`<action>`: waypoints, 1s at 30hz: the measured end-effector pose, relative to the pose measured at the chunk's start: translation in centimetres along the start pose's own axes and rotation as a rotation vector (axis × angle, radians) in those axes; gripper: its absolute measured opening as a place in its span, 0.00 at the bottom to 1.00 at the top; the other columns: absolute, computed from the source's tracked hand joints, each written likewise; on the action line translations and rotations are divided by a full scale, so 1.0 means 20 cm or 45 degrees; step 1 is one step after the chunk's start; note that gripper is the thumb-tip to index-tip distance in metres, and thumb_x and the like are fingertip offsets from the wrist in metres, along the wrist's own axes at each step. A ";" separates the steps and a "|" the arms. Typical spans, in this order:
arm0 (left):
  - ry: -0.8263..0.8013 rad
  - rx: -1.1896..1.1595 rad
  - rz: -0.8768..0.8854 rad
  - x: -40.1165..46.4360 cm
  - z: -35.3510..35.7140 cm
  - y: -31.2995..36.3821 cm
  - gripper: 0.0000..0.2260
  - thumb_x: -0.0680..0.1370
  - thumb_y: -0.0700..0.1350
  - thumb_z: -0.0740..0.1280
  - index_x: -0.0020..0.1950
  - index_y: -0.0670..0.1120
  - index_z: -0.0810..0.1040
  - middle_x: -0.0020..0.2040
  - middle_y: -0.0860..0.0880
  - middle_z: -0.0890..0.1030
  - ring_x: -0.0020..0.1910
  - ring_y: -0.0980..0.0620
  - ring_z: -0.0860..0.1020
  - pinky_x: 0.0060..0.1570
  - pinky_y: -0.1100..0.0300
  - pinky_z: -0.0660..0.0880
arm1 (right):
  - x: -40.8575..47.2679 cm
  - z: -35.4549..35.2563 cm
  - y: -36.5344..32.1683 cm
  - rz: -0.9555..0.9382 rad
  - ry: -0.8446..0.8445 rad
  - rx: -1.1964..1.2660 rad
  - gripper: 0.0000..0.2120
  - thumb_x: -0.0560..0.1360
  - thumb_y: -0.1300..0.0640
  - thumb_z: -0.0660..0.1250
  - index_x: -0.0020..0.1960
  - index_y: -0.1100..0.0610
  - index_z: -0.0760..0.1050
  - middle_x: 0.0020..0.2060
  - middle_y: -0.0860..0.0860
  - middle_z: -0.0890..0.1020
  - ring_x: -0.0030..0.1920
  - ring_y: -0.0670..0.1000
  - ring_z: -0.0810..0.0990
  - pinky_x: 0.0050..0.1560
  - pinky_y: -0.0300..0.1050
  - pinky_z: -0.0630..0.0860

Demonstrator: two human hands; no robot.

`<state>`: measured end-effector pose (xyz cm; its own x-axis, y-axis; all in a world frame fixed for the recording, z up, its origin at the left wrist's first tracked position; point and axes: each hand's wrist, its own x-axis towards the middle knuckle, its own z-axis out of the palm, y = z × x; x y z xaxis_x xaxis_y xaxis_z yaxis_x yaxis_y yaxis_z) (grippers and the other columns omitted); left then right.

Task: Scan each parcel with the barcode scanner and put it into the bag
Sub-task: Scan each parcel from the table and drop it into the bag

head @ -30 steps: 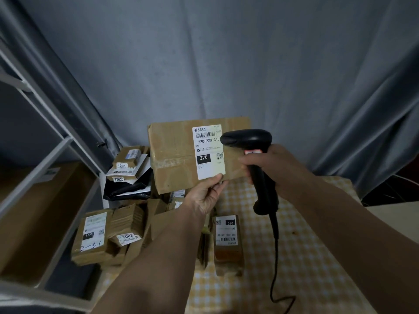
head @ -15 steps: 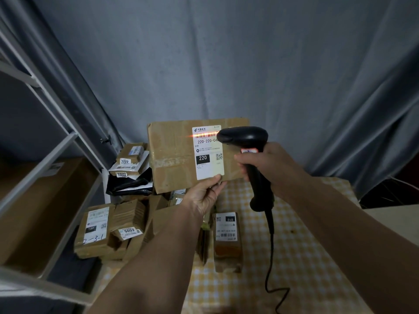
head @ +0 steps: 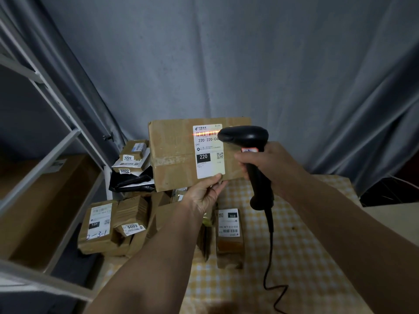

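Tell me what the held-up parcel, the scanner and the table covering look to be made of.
Parcel: apparently brown corrugated cardboard, matte and creased, sealed with glossy clear tape, with a white paper label.
Barcode scanner: probably moulded black plastic, its smooth rounded head showing a dull sheen.
Table covering: yellow-and-white check, seemingly woven cloth, though coated vinyl cannot be ruled out.

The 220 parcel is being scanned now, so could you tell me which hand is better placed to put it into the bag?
Left, probably: the left hand already holds the parcel; the right hand grips the scanner.
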<state>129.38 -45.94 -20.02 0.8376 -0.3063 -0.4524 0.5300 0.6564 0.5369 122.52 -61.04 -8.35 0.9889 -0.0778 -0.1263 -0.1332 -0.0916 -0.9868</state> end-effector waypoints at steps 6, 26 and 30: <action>0.087 0.272 -0.087 0.06 -0.02 0.08 0.07 0.74 0.29 0.67 0.48 0.39 0.78 0.44 0.43 0.82 0.50 0.47 0.78 0.53 0.48 0.79 | 0.00 0.00 0.00 0.013 0.159 0.025 0.03 0.71 0.65 0.70 0.44 0.63 0.77 0.31 0.55 0.76 0.33 0.51 0.75 0.38 0.44 0.73; -0.280 1.990 0.077 0.05 0.26 -0.14 0.36 0.68 0.54 0.77 0.72 0.50 0.67 0.65 0.49 0.75 0.60 0.45 0.76 0.61 0.48 0.74 | -0.42 -0.14 0.32 0.400 1.017 0.234 0.16 0.69 0.71 0.70 0.56 0.72 0.75 0.36 0.57 0.74 0.36 0.53 0.71 0.38 0.45 0.69; -0.423 2.260 0.093 -0.01 0.39 -0.35 0.35 0.62 0.60 0.77 0.64 0.47 0.75 0.60 0.49 0.80 0.56 0.46 0.79 0.60 0.47 0.75 | -0.65 -0.23 0.35 0.398 1.144 0.264 0.09 0.69 0.71 0.71 0.49 0.67 0.76 0.38 0.58 0.75 0.37 0.54 0.72 0.40 0.45 0.69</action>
<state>126.54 -55.74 -18.08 0.7340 -0.5702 -0.3688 -0.1964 -0.6982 0.6884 108.36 -65.31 -13.12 0.4809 -0.8055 -0.3463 -0.2823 0.2316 -0.9309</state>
